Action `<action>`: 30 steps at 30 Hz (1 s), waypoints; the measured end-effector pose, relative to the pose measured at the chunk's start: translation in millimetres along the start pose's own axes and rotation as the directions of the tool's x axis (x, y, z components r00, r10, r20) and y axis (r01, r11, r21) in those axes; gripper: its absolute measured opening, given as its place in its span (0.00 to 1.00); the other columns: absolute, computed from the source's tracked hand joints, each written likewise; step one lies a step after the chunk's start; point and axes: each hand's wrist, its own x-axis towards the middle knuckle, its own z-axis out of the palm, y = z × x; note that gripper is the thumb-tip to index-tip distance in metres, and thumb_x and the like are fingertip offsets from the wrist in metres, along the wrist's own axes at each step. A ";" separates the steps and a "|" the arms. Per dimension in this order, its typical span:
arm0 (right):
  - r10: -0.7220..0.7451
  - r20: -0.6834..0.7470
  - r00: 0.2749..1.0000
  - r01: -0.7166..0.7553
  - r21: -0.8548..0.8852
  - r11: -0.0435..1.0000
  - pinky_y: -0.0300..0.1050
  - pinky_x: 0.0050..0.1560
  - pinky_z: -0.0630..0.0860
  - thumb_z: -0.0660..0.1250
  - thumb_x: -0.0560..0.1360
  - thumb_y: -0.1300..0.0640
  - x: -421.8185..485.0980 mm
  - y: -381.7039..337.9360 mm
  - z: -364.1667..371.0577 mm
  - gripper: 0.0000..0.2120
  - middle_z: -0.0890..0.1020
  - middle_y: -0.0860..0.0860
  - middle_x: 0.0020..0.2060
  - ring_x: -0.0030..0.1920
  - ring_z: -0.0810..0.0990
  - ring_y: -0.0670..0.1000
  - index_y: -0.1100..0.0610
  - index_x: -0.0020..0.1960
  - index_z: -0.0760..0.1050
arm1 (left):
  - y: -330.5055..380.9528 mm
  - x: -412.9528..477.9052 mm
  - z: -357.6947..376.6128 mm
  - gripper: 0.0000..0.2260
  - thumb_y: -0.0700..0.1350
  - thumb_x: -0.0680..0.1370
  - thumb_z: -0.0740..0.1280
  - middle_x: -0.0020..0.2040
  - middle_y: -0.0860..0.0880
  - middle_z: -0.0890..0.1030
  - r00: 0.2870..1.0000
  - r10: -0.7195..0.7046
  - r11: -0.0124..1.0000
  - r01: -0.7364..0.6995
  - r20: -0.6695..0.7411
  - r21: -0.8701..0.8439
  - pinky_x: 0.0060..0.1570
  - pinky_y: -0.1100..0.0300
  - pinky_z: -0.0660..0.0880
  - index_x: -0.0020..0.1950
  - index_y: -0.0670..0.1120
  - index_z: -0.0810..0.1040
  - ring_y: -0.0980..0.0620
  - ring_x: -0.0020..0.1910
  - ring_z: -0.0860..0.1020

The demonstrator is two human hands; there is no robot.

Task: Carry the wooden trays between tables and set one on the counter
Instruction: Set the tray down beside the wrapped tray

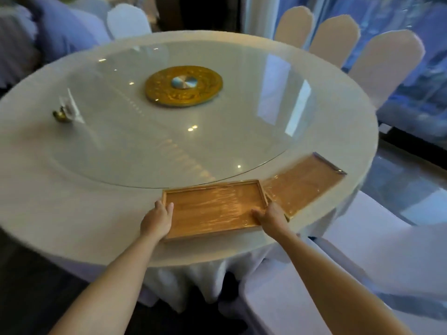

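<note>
A wooden tray (212, 209) lies flat near the front edge of a round table with a white cloth (79, 213). My left hand (157, 220) grips the tray's left side, thumb over the rim. My right hand (269, 217) grips its right side, fingers inside the tray. A second wooden tray (304, 182), wrapped in clear film, lies on the table just to the right, angled and touching the first tray's corner.
A glass turntable (169, 112) with a gold centre disc (183, 86) covers the table's middle. A small brass holder with a clear card (64, 113) stands at the left. White-covered chairs (384, 66) ring the far side, and one (362, 274) stands close at my right.
</note>
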 end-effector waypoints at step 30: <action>-0.027 0.173 0.985 0.091 -0.374 0.923 0.52 0.59 0.71 0.59 0.77 0.46 33.4 9.4 4.6 0.28 0.72 0.63 0.63 0.62 0.73 0.62 0.67 0.67 0.64 | -2.2 30.5 29.2 0.20 0.50 0.82 0.48 0.59 0.35 0.76 0.987 -0.123 0.992 0.123 0.101 0.005 0.45 0.52 0.68 0.64 0.36 0.63 0.37 0.56 0.77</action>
